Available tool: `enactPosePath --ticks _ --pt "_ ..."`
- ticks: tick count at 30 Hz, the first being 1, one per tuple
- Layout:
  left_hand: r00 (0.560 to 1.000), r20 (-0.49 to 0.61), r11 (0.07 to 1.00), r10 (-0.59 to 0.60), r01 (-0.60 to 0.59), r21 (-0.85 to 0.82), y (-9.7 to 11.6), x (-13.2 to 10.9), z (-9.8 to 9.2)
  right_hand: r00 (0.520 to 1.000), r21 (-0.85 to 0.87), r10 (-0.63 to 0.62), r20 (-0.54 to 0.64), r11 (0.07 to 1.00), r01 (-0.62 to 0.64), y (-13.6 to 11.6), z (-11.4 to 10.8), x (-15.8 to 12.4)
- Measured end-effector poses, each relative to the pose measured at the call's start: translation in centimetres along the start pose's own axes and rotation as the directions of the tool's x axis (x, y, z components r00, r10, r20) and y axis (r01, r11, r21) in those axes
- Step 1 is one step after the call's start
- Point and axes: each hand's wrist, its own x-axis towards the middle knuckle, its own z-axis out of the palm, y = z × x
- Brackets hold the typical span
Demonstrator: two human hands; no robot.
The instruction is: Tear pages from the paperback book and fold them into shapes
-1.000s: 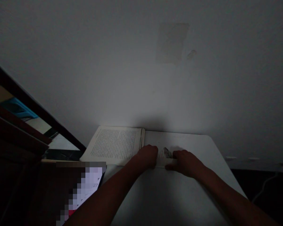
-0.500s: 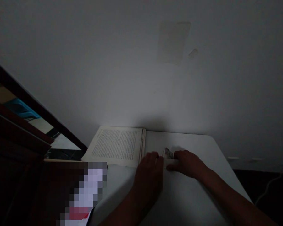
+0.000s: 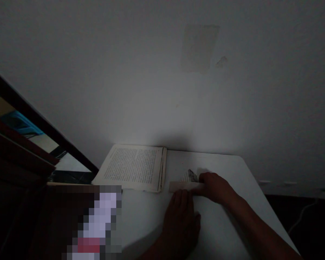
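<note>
A partly folded sheet of paper [image 3: 180, 186] lies on the white tabletop, with a pale flat band along its near side. Behind the band a printed, peaked part sticks up. My right hand [image 3: 215, 186] grips the paper's right end between thumb and fingers. Stretched out flat, my left hand [image 3: 180, 220] lies just in front, its fingertips at the band's near edge. To the left rests a stack of printed book pages [image 3: 131, 168], text side up.
The white table [image 3: 222, 231] stands against a grey wall [image 3: 124, 72] with a faded patch. Dark red wooden furniture [image 3: 16, 162] is at the left, near a blurred-out area [image 3: 97, 220]. A pale cable [image 3: 300, 215] hangs at the right.
My left hand has moved from the paper's left end down and right, uncovering the pale band. My right hand stays at the paper's right end.
</note>
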Motion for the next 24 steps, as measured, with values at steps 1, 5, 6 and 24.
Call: enactPosePath --ticks 1,5,6,24 --pt "1.0 -0.007 1.0 -0.011 0.011 0.011 0.1 -0.1 0.0 1.0 0.013 0.011 -0.009 1.0 -0.011 0.0 0.1 0.0" --pt "0.999 -0.017 0.998 -0.039 0.04 0.057 0.2 -0.4 0.0 0.998 0.065 0.054 -0.041 0.997 -0.052 0.1 0.3 -0.2" --pt "0.999 -0.017 0.997 -0.042 0.043 0.067 0.1 -0.4 0.0 0.997 0.073 0.063 -0.046 0.996 -0.059 0.1 0.4 -0.2" --pt "0.996 0.017 0.991 -0.088 0.085 0.102 -1.0 -1.2 -0.9 0.994 0.124 0.105 -0.042 0.987 -0.099 0.4 0.6 -0.3"
